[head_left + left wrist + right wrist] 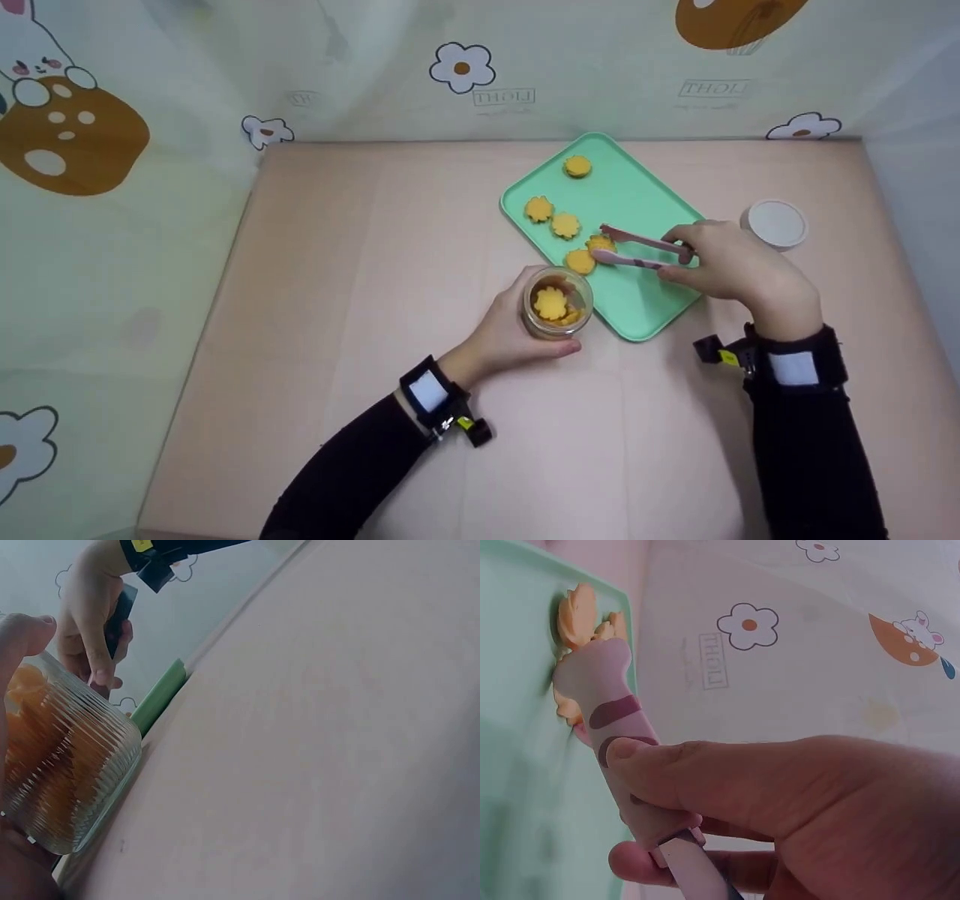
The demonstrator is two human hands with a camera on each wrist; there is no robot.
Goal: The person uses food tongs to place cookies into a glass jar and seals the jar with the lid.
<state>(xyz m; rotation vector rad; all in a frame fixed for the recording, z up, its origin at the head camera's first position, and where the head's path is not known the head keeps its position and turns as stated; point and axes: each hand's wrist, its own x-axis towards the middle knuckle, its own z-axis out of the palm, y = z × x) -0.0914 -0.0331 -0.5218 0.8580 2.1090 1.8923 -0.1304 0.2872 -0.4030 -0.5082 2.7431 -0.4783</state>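
Note:
My left hand (499, 334) grips a ribbed clear jar (97, 757) with several yellow flower-shaped cookies inside, one lying face up near the mouth (551, 304). In my right hand (724, 262) is a pair of pink tongs (615, 712), pinched between thumb and fingers, with dark stripes and paw-like tips. The tong tips stand apart on either side of a cookie (600, 244) on the green tray (645, 315). Right beside it lies another cookie (580, 262), close to the jar. Two more cookies (538, 209) sit farther left, and one (577, 166) near the tray's far corner.
A round white lid (778, 224) lies on the table right of the tray, just behind my right hand. The pink tabletop (360, 300) stretches left of the tray. A patterned curtain (360, 67) borders the table at the back and sides.

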